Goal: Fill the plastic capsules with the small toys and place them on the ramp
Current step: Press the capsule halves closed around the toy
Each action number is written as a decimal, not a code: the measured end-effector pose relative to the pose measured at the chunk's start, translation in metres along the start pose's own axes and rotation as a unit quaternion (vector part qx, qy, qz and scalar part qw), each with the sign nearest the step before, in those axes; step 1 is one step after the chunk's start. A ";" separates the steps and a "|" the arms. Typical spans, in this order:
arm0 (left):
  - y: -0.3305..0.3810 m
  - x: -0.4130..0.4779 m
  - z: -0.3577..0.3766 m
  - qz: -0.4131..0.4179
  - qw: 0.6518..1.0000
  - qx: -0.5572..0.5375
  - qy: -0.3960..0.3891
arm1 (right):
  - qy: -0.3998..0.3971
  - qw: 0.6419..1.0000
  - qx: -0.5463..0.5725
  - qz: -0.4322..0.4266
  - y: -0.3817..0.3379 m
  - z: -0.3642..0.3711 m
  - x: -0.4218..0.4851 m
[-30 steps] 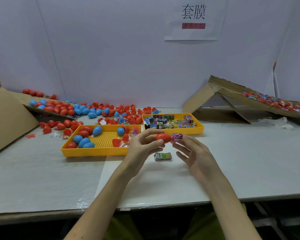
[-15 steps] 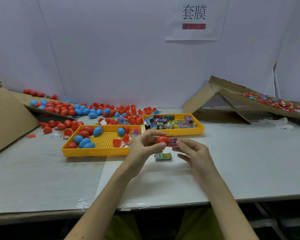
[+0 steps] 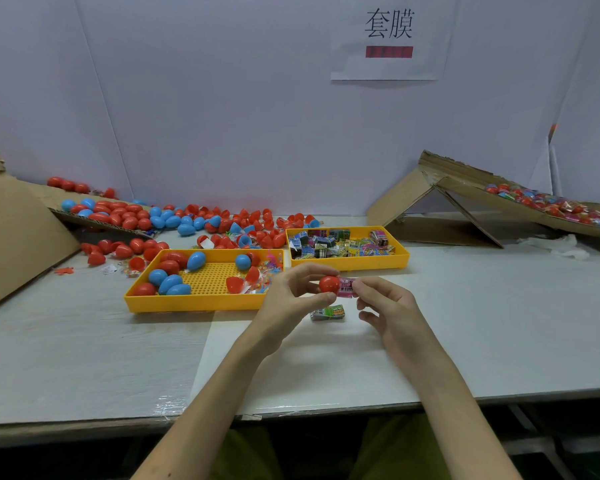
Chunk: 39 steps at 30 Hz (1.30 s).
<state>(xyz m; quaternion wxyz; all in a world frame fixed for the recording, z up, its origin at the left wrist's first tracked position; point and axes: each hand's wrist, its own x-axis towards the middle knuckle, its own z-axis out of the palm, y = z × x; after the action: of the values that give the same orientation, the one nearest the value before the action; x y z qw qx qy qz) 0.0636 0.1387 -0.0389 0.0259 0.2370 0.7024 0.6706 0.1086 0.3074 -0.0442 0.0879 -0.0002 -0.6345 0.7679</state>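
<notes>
Here the left hand (image 3: 288, 299) and the right hand (image 3: 388, 306) meet above the middle of the table (image 3: 499, 323), just in front of the two yellow trays, so that both supplies sit within easy reach. The left tray (image 3: 194, 303), at about ten o'clock from the hands, holds blue and red capsule halves; the right tray (image 3: 392, 261), at about twelve to one o'clock, is packed with small wrapped toys. The left hand pinches a red capsule half (image 3: 329, 284) between thumb and curled fingers, apparently with its open mouth turned toward the right hand, which would let the toy go straight in. The right hand's fingertips (image 3: 361, 289) close narrowly on a pink wrapped toy (image 3: 346, 286), whose left end touches the capsule half; how far it has entered I cannot tell. The remaining right fingers are loosely spread and hold nothing. A green wrapped toy (image 3: 328, 312) lies on the table at six o'clock, just below the hands, probably kept ready as the next filling. The cardboard ramp (image 3: 465, 188) rises at two o'clock, well apart, with filled capsules (image 3: 548, 202) already gathered on its far slope. Loose capsules (image 3: 187, 220) lie heaped at eleven o'clock along the back wall.
</notes>
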 end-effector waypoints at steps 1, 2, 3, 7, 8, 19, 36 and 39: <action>0.000 0.000 0.000 0.000 1.000 0.001 0.001 | -0.001 1.000 0.002 0.000 0.000 0.000 0.000; 0.000 0.000 -0.001 0.002 1.000 0.000 0.001 | -0.003 1.000 0.005 0.001 0.000 0.000 0.000; -0.001 0.000 -0.001 0.003 1.000 -0.001 0.002 | -0.007 1.000 0.007 0.003 0.000 0.000 0.000; -0.001 0.000 -0.001 0.011 1.000 0.002 0.005 | -0.020 1.000 0.005 0.007 0.000 0.000 0.000; -0.001 0.000 -0.001 0.014 1.000 0.004 0.006 | -0.021 1.000 0.004 0.007 0.000 0.000 0.000; -0.003 0.000 0.000 0.029 0.999 0.032 0.018 | -0.017 1.000 0.004 0.007 0.001 0.000 0.002; -0.001 -0.002 0.000 0.020 0.999 0.035 0.001 | 0.067 0.993 -0.073 -0.060 0.009 -0.003 0.007; 0.000 -0.002 0.001 0.016 1.000 0.024 0.005 | 0.091 0.989 -0.087 -0.076 0.011 -0.002 0.008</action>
<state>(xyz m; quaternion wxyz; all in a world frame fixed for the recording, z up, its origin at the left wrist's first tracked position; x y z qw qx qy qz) 0.0661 0.1387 -0.0396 0.0066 0.2454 0.7144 0.6552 0.0996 0.3081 -0.0546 0.2032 -0.0293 -0.6867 0.6974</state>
